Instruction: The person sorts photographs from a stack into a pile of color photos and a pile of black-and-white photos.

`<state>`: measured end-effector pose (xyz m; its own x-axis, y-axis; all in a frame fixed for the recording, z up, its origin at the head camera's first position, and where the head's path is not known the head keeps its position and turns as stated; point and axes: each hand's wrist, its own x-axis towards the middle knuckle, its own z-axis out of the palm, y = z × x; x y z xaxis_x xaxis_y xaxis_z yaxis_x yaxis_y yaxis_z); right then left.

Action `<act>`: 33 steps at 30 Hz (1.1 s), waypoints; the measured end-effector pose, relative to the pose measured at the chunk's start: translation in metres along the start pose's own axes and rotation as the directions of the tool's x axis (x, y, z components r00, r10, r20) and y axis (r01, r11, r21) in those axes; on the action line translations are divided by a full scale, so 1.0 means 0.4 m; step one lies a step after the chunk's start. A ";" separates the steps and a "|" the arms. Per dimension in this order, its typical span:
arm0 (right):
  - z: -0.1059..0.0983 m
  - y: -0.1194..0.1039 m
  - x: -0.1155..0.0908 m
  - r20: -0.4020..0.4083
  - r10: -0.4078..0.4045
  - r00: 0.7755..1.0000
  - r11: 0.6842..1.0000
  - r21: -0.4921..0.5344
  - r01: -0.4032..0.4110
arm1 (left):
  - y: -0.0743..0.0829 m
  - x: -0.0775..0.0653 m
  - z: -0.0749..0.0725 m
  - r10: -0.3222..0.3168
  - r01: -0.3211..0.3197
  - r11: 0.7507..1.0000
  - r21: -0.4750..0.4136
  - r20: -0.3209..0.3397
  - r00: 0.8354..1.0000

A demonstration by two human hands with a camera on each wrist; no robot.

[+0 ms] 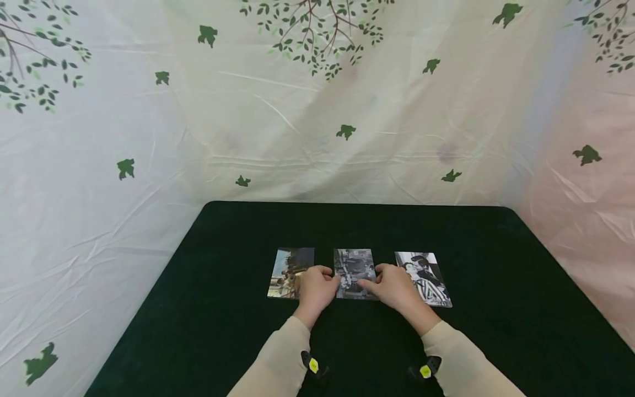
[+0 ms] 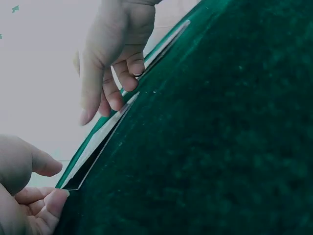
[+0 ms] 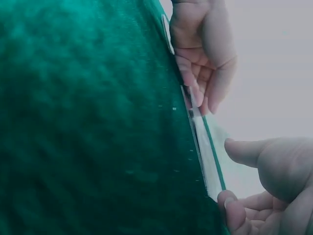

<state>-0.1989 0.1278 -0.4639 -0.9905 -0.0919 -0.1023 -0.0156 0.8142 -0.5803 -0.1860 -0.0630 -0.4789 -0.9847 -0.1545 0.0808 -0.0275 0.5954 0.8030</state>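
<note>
Three photo cards lie in a row on a dark green table. The middle card (image 1: 353, 270), a black-and-white picture, is between both hands. My left hand (image 1: 317, 289) touches its left edge, its fingertips at the near corner in the left wrist view. At its right side, my right hand (image 1: 395, 288) has the thumb over the card's face and the fingertips by the edge. The colour card (image 1: 284, 278) lies left, partly covered by the left hand. The right card (image 1: 428, 275), black-and-white with stripes, is partly hidden behind the right hand.
The green tabletop (image 1: 208, 320) has rounded far corners. A pale curtain (image 1: 297, 110) printed with green leaves hangs behind and along both sides. Each sleeve (image 1: 280, 353) carries a small dark wrist device (image 1: 425, 370) with a yellow mark.
</note>
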 end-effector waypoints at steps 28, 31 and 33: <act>0.031 0.017 0.003 -0.054 -0.026 0.998 0.999 -0.041 0.024 | -0.010 0.004 0.019 0.017 -0.019 0.998 0.058 0.038 0.999; 0.030 0.018 0.003 -0.047 -0.025 0.999 0.999 -0.024 0.024 | -0.008 0.003 0.017 0.009 -0.011 0.998 0.054 0.042 0.999; 0.031 0.018 0.004 -0.044 -0.024 0.999 1.000 -0.015 0.023 | -0.006 0.003 0.017 0.007 -0.009 0.999 0.052 0.045 0.999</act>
<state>-0.1989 0.1265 -0.4780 -0.9949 -0.0858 -0.0529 -0.0404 0.8205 -0.5702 -0.1882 -0.0594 -0.4847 -0.9917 -0.1144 0.0592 -0.0275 0.6373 0.7701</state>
